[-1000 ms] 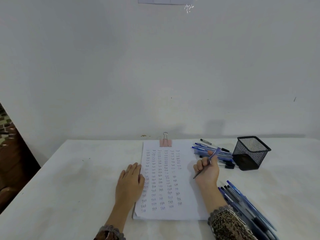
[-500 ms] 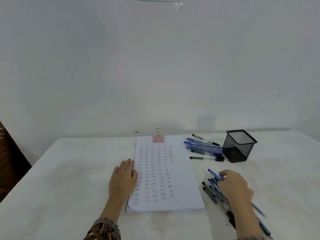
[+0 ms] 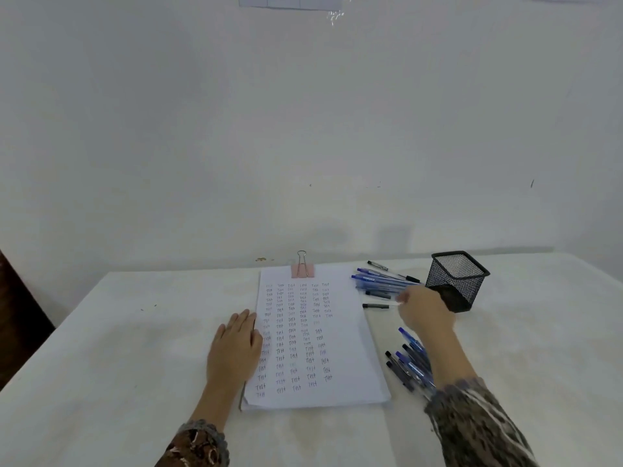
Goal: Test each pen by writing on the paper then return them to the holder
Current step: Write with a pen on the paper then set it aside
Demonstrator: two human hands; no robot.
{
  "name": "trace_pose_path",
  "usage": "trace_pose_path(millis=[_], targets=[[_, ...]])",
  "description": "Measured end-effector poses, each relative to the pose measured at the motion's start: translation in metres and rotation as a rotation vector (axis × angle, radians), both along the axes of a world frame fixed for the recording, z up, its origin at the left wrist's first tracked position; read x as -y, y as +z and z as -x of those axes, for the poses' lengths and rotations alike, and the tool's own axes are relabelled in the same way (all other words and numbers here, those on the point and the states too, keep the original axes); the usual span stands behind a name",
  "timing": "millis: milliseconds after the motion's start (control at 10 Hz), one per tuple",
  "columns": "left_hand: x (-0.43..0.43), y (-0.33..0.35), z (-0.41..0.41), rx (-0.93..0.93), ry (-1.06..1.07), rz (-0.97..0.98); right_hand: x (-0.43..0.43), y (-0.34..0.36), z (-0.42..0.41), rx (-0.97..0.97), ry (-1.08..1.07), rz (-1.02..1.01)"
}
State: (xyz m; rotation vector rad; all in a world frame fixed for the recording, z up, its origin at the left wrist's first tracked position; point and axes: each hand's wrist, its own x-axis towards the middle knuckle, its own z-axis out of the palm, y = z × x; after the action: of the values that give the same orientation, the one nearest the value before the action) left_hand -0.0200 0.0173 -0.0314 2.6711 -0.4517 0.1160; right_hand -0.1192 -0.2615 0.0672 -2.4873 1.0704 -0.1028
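Paper (image 3: 344, 335) filled with columns of small handwritten words lies lengthwise on the white table (image 3: 101, 348), with a pink clip (image 3: 302, 270) on its far edge. The left hand (image 3: 236, 345) lies flat at the left edge of the paper, fingers straight and close together, their tips just over that edge, the forearm running back to a patterned sleeve (image 3: 199, 446). The right hand (image 3: 425, 310) is stretched out past the right side of the paper, back up, its blurred fingers (image 3: 402, 298) at a bunch of pens (image 3: 381, 281) off the paper's far right corner. Whether they grip a pen cannot be told. One black pen (image 3: 376, 306) lies apart, just beside the paper's right edge. The black mesh holder (image 3: 458, 281) stands further right, just behind the right hand. A second bunch (image 3: 409, 364) lies right of the paper's near half, partly under the right forearm.
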Motion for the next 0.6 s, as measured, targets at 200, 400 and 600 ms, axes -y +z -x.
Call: trace_pose_path(millis=[200, 400, 600], targets=[[0.0, 0.0, 0.001, 0.004, -0.001, 0.004, 0.016, -0.045, -0.06, -0.277, 0.203, 0.156], [0.0, -0.001, 0.001, 0.019, 0.004, 0.007, 0.014, -0.038, -0.053, -0.074, 0.288, 0.415], [0.0, -0.003, -0.001, 0.018, 0.004, -0.009, -0.028, -0.012, -0.048, 1.018, 0.335, -0.797]])
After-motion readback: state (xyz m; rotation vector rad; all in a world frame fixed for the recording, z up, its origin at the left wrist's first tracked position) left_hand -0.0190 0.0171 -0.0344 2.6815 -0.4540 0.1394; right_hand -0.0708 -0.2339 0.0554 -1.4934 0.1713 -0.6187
